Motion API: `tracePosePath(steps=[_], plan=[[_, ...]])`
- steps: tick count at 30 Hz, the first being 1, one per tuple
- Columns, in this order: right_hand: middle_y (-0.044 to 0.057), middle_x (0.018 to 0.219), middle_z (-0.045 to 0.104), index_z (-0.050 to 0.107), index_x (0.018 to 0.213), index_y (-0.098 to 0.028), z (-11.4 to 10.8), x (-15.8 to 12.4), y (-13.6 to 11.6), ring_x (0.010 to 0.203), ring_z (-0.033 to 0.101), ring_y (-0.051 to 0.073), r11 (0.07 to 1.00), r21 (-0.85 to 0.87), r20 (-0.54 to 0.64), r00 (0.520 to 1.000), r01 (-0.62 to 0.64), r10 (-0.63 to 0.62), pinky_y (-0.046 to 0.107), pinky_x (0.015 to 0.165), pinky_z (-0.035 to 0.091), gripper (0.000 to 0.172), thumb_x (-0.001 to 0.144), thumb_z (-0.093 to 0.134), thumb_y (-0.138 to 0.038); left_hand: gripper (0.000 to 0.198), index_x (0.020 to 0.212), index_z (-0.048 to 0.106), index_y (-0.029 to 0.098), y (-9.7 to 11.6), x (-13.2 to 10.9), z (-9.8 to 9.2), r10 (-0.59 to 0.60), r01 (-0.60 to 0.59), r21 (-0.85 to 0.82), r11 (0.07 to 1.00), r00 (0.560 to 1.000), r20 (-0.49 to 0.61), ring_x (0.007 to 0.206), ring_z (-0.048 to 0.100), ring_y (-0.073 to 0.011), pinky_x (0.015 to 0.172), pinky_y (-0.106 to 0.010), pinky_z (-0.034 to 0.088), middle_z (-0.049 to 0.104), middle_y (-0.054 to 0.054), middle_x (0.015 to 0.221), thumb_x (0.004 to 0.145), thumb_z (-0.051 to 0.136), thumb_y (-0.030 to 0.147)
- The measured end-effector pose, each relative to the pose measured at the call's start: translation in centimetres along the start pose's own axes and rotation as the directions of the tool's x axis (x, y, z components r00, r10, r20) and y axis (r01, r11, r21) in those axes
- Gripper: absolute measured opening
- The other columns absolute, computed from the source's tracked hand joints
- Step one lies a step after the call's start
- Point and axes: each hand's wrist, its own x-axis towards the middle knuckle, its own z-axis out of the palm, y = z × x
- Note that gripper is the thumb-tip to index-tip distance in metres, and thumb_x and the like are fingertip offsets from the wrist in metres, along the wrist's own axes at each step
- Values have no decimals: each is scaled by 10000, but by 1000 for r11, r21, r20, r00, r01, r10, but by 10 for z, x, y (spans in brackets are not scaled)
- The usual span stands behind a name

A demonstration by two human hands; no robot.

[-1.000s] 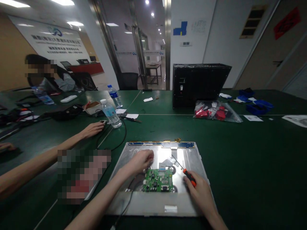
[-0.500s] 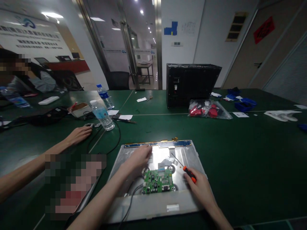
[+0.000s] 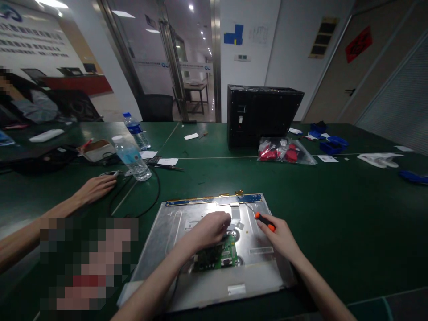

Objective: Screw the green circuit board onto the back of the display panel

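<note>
A flat metal display panel (image 3: 163,236) lies back side up on the table in front of me. Along its far edge runs a blue circuit strip (image 3: 214,200). My left hand (image 3: 214,227) hovers over the panel's middle, its fingers curled together near a silvery ribbon cable (image 3: 238,225); whatever they pinch is hidden. Under that hand a green circuit board (image 3: 229,254) shows partly. My right hand (image 3: 282,236) grips an orange and black screwdriver (image 3: 265,221) above the panel's right side, its thin shaft pointing toward the blue strip.
Another person's hand (image 3: 96,187) rests on the table at left. Two water bottles (image 3: 132,158) stand beyond it, beside a black cable (image 3: 158,189). A black boxy device (image 3: 261,118) stands at the back, with a clear bag of red items (image 3: 286,151) before it.
My left hand has moved right and nearer, from beside the blue strip to over the green board. The screwdriver has shifted right and its tip farther away. The view has turned slightly right.
</note>
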Motion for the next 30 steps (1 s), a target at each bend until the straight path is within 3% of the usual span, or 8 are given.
tracePosePath(steps=[6, 9, 18, 30], plan=[[83, 947, 740, 733, 963, -143, 7, 59, -5, 867, 666, 218, 997, 31, -16, 998, 68, -67, 306, 786, 492, 367, 829, 543, -427, 156, 799, 586, 172, 9, 4, 7, 14, -14, 52, 999, 1000, 13, 757, 555, -190, 634, -265, 384, 619, -61, 846, 824, 495, 48], [82, 874, 736, 732, 939, -122, 17, 73, -2, 799, 655, 208, 996, 37, -28, 996, 85, -84, 293, 735, 487, 385, 829, 539, -437, 176, 817, 611, 168, 9, 2, 9, -4, 4, 84, 996, 1000, -1, 797, 557, -200, 671, -278, 396, 623, -71, 890, 833, 497, 35], [100, 913, 741, 724, 934, -152, 29, 57, 16, 799, 674, 218, 995, 5, -133, 986, 98, -97, 305, 721, 501, 347, 844, 527, -424, 208, 905, 651, 181, 7, -1, 22, 28, -27, 115, 993, 1000, 1, 838, 556, -201, 716, -284, 407, 631, -65, 918, 831, 528, 30], [97, 910, 747, 716, 923, -167, 33, 57, 15, 809, 684, 226, 983, -58, -140, 974, 173, -179, 325, 744, 519, 287, 848, 557, -394, 155, 836, 617, 160, 8, 1, 39, 111, -100, 165, 981, 992, -54, 827, 576, -201, 777, -326, 383, 649, -51, 833, 830, 538, 26]])
